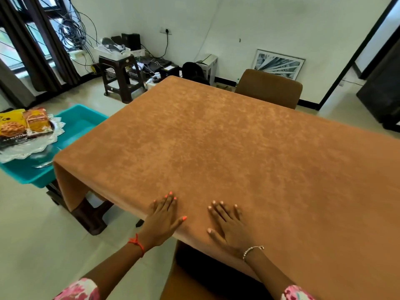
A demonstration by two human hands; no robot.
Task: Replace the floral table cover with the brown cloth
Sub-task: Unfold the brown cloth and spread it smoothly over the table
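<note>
— How far along is the person with the covers?

— Near the end, I'd say. The rust-brown, suede-like cloth (216, 137) lies over the whole top of the desk (92, 215). It runs from the far edge by the brown upholstered chair (268, 88) to the near edge and hangs down past the near-left corner. I can't see a floral cover anywhere from here.

— And that turquoise plastic tub (84, 124)?

— It's just off the desk's left edge, with a scalloped silver tray (32, 146) resting on it and orange snack packets (36, 122) on the tray. Those probably belong on top.

— What are the hands doing?

— Smoothing, by the look of it. The left hand (162, 217) and right hand (227, 224) lie palm-down on the cloth. They are side by side at the near edge, towards the near-left corner. The fingers (167, 202) of both are straight and spread, pressing flat, with nothing gripped.

— So what comes next?

— My guess is a sweep outward along the near edge to press out any slack. After that, check that the drop hangs even at the corners and tug it where it doesn't. That nap looks like it would drag under the palms, so light, even strokes would suit. After that the tray could go back.
</note>
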